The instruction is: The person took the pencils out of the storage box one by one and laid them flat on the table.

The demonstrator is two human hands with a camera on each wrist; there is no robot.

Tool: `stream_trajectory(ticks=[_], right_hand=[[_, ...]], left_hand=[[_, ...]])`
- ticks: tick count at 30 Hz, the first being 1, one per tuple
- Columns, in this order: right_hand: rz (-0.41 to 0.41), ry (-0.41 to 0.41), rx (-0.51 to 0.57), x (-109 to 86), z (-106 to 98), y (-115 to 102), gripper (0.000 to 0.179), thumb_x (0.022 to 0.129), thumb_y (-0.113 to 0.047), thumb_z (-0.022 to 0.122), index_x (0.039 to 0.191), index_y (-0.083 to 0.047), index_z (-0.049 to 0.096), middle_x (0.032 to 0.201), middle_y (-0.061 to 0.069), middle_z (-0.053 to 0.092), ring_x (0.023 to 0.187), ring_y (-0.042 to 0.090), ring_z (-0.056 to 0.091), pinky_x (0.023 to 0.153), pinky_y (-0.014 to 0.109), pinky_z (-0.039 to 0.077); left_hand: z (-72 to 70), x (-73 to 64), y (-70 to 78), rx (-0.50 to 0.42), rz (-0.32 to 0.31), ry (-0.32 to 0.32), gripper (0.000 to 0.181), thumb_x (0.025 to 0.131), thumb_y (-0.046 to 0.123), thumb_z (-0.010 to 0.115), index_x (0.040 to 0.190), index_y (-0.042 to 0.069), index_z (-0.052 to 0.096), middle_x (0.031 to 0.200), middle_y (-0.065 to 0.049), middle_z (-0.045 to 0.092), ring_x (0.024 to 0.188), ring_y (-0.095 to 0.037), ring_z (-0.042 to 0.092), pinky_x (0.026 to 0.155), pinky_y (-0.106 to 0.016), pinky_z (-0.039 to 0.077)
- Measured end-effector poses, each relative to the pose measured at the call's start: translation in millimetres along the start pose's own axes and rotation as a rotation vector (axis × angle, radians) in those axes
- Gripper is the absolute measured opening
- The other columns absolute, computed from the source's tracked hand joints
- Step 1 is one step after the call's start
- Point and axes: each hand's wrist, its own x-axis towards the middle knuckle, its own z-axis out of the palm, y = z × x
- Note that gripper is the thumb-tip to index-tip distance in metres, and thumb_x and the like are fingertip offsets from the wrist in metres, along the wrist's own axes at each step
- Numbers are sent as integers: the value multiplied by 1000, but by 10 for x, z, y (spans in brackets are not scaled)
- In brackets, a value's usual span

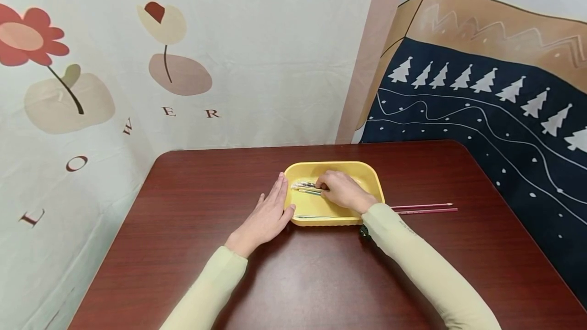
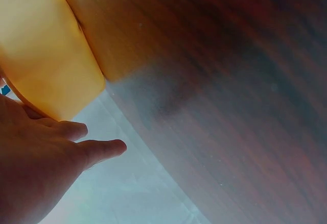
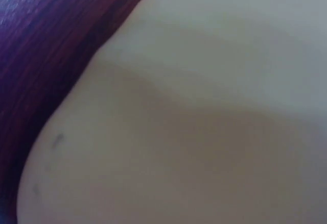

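A yellow plastic tray point(image 1: 337, 168) sits towards the back of the table. Inside it, my right hand point(image 1: 344, 190) has its fingers curled over a small bundle of thin pens point(image 1: 306, 187), gripping them near one end while their other ends point left. My left hand point(image 1: 268, 215) rests against the tray's left rim with its fingers straight. In the left wrist view, the left hand point(image 2: 41, 152) touches the yellow tray wall point(image 2: 56, 55). A blurred pale sleeve point(image 3: 204, 147) fills most of the right wrist view, so the right fingers are hidden there.
Two slim dark-pink pencils point(image 1: 426, 211) lie on the brown table point(image 1: 206, 187), just right of the tray. A thin pale stick point(image 1: 314, 217) lies along the tray's near inner side. Printed cloths point(image 1: 284, 55) hang behind the table.
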Motion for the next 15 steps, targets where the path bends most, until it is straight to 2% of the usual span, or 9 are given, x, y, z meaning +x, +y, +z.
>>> stream_trajectory(ticks=[6, 15], right_hand=[[-6, 6, 18, 8, 10, 0, 12, 90, -1, 73, 97, -9, 76, 86, -2, 65, 82, 15, 56, 78, 32, 50], [11, 4, 36, 3, 13, 0, 11, 91, -1, 73, 97, -9, 77, 87, -2, 66, 82, 15, 57, 78, 32, 50]], left_hand=[[1, -1, 0, -1, 2, 1, 75, 111, 38, 39, 164, -3, 6, 173, -14, -2, 158, -25, 10, 118, -67, 22], [-3, 2, 3, 3, -1, -4, 75, 111, 38, 39, 164, -3, 5, 173, -13, -4, 159, -24, 9, 118, -67, 22]])
